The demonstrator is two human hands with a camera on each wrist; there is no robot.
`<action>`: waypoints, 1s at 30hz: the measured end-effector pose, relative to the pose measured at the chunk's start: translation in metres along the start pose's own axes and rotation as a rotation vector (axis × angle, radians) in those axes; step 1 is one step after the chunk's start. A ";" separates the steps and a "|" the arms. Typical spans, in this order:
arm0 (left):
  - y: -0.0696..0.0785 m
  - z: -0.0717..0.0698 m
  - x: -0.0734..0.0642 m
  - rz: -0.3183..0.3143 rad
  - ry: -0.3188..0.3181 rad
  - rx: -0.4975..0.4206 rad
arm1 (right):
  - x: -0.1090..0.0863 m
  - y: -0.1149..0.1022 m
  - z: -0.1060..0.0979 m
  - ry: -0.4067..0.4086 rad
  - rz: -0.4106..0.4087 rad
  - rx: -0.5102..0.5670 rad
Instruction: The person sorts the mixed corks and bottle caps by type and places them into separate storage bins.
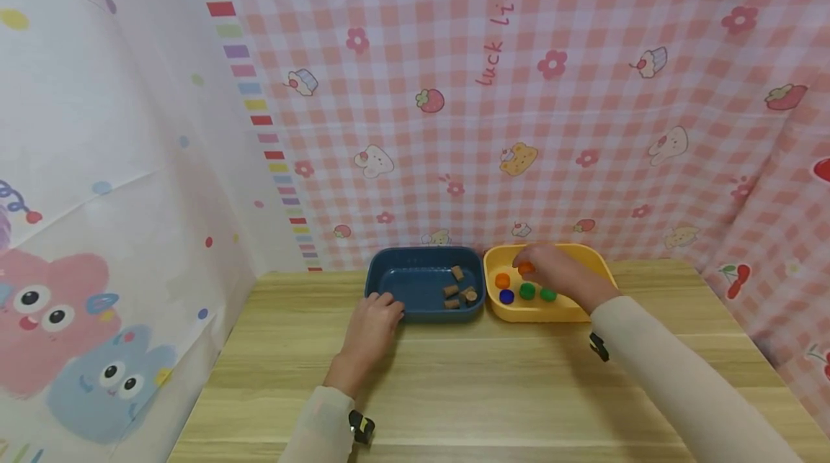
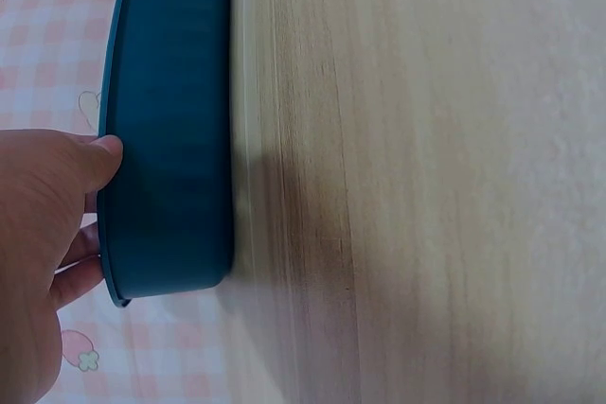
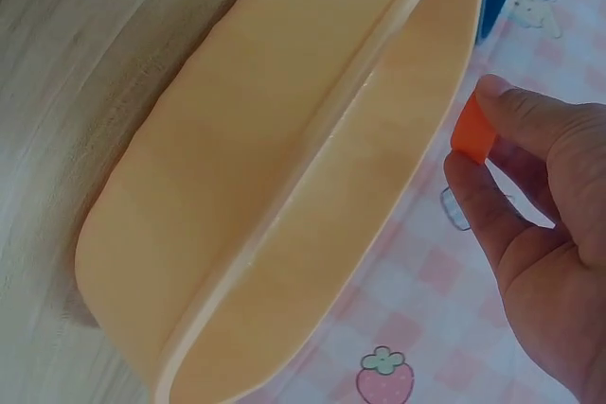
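My right hand (image 1: pixel 556 274) pinches an orange bottle cap (image 3: pixel 472 131) between thumb and fingertips, held above the yellow bin (image 1: pixel 543 314). Inside that bin lie another orange cap (image 1: pixel 502 281), a blue cap (image 1: pixel 506 297) and two green caps (image 1: pixel 527 291). The left hand (image 1: pixel 374 326) grips the near left rim of the dark blue bin (image 1: pixel 415 317). In the left wrist view its thumb presses the outer wall (image 2: pixel 170 139), with fingers over the rim on the inner side. Several brown corks (image 1: pixel 450 291) lie at the right end of the blue bin.
Both bins stand side by side at the back of the wooden table (image 1: pixel 467 384). Right behind them hangs a pink checked cloth (image 1: pixel 454 146), and a white printed cloth (image 1: pixel 130 160) hangs at the left.
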State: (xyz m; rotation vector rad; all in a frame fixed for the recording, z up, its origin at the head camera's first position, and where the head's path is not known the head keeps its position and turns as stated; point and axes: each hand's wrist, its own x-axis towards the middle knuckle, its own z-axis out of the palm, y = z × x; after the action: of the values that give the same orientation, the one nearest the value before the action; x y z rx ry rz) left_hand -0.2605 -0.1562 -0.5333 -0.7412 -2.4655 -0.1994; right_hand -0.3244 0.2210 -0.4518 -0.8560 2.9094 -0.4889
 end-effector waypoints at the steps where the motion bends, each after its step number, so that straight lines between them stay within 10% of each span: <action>1: 0.000 0.000 0.000 0.001 0.006 0.002 | 0.001 0.001 0.000 -0.001 -0.002 0.008; 30: 0.001 0.000 0.000 0.022 -0.009 0.008 | 0.023 0.015 0.015 -0.033 0.076 -0.105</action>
State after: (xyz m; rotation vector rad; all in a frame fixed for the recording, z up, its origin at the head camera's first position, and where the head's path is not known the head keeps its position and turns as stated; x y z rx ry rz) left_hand -0.2603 -0.1556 -0.5338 -0.7675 -2.4637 -0.1780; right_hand -0.3491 0.2166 -0.4708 -0.7537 2.9468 -0.3154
